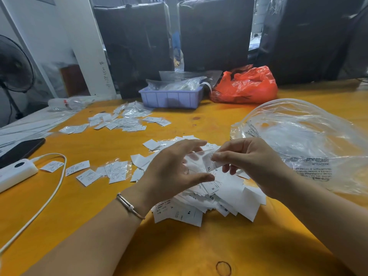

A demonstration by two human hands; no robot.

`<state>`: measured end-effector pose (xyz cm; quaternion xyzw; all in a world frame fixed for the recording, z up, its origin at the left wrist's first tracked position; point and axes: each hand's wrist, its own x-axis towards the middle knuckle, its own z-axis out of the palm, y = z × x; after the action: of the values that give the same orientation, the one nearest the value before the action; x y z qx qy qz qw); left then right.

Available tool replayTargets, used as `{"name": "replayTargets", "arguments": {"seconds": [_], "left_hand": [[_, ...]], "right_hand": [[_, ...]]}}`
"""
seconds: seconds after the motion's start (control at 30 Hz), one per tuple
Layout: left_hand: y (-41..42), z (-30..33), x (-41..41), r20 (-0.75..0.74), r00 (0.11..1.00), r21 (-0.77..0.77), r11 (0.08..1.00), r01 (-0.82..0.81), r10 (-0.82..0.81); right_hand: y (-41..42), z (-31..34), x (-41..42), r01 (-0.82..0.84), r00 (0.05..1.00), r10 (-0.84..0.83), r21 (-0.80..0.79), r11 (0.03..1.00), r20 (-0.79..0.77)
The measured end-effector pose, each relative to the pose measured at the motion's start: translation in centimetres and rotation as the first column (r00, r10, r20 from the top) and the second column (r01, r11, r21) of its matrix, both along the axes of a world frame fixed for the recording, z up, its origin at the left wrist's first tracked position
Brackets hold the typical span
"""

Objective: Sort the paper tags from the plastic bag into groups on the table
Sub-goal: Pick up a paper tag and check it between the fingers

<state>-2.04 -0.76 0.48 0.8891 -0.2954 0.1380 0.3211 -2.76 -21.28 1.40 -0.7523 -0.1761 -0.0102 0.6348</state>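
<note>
your right hand point(253, 166) pinches a white size tag marked xl point(214, 166) between thumb and fingertips, lifted just above the unsorted heap of paper tags point(209, 196). your left hand point(175, 168) sits wide, fingers spread and relaxed, cupped beside that tag; it grips nothing that i can make out. the risk: a thin tag may cling to a second one, so you may drop two sizes into one group. your left wrist hangs close over the heap and could sweep loose tags into the small group point(111, 172) beside it. the emptied clear plastic bag point(302, 140) lies to the right on the yellow table point(199, 246); another sorted group point(123, 121) lies farther back.
</note>
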Motion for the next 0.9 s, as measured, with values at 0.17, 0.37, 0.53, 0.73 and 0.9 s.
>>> {"name": "replayTargets", "arguments": {"seconds": [0.17,0.37,0.53,0.73,0.9], "left_hand": [[0.1,0.5,-0.2,0.001,0.999,-0.128,0.991,0.045,-0.045],[0.0,0.8,0.1,-0.240,0.959,-0.486,0.874,0.015,-0.149],[0.1,0.7,0.3,-0.286,0.940,-0.560,0.829,-0.006,-0.186],[0.6,0.9,0.4,-0.302,0.937,-0.608,0.793,-0.047,-0.177],[0.5,1.0,0.4,-0.287,0.944,-0.627,0.777,-0.055,-0.165]], "right_hand": [[-0.3,0.1,0.1,0.035,0.999,-0.035,0.002,0.999,0.035],[-0.2,0.1,0.1,0.039,0.997,-0.038,-0.016,0.999,0.066],[-0.2,0.1,0.0,0.143,0.975,-0.152,0.064,0.988,0.160],[-0.6,1.2,-0.8,0.234,0.903,-0.332,0.336,0.912,0.273],[-0.2,1.7,-1.3,0.167,0.932,-0.263,0.347,0.923,0.250]]}}
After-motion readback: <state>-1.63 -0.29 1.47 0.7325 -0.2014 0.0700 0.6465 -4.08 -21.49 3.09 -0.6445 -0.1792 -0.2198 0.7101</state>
